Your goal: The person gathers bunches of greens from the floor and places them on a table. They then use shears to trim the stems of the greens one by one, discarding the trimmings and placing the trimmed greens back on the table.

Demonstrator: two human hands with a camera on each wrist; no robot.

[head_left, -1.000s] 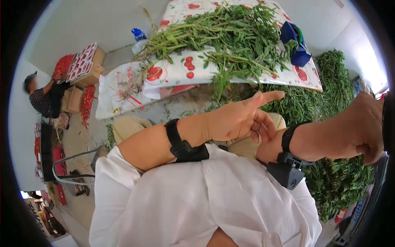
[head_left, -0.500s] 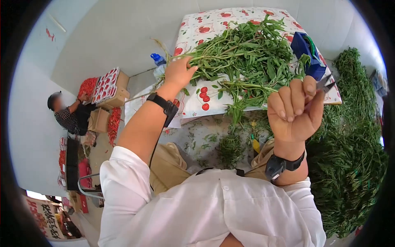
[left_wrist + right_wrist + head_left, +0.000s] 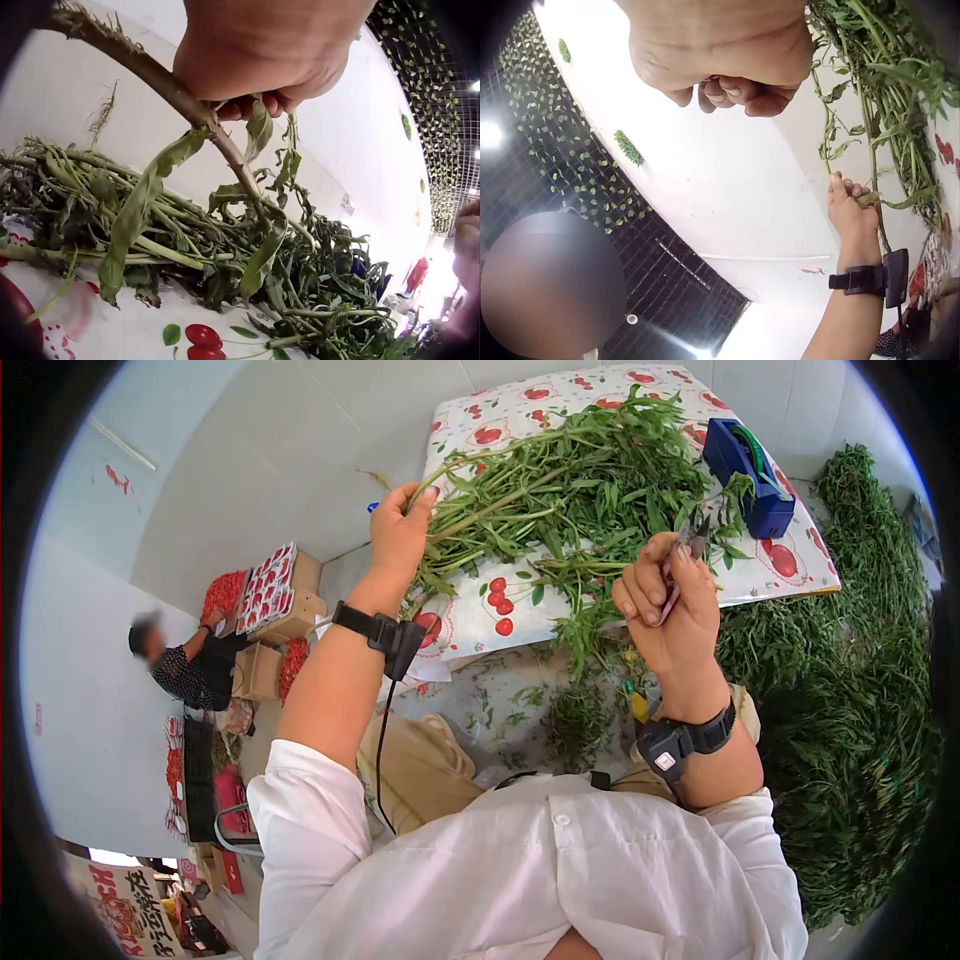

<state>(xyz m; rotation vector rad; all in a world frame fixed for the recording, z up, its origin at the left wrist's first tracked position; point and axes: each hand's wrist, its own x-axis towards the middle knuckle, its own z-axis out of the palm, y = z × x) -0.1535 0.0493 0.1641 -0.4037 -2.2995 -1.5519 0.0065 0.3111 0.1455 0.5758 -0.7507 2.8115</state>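
Observation:
Long green leafy stems (image 3: 600, 490) lie heaped on the table. My left hand (image 3: 398, 540) grips a plant stem at the heap's left end, its fingers curled in. Close to that hand in the left wrist view, a thick brown stem (image 3: 161, 84) slants down with wilted leaves hanging from it. My right hand (image 3: 672, 605), raised in front of the table's near edge, holds small pruning snips (image 3: 692, 532) with dark blades pointing up and reddish handles. In the right wrist view the curled fingers of my right hand (image 3: 727, 67) hide the snips.
A cherry-print cloth covers the table (image 3: 780, 565). On its right stands a blue tape dispenser (image 3: 750, 475). More greenery (image 3: 850, 760) is piled on the floor at right. At far left a person (image 3: 185, 660) sits beside cardboard boxes (image 3: 258, 670) and red items (image 3: 222, 595).
Both hands were low over the lap a second ago. My left hand has reached the stems' left end and lifted a stem; the right hand has risen to the table's edge with the snips.

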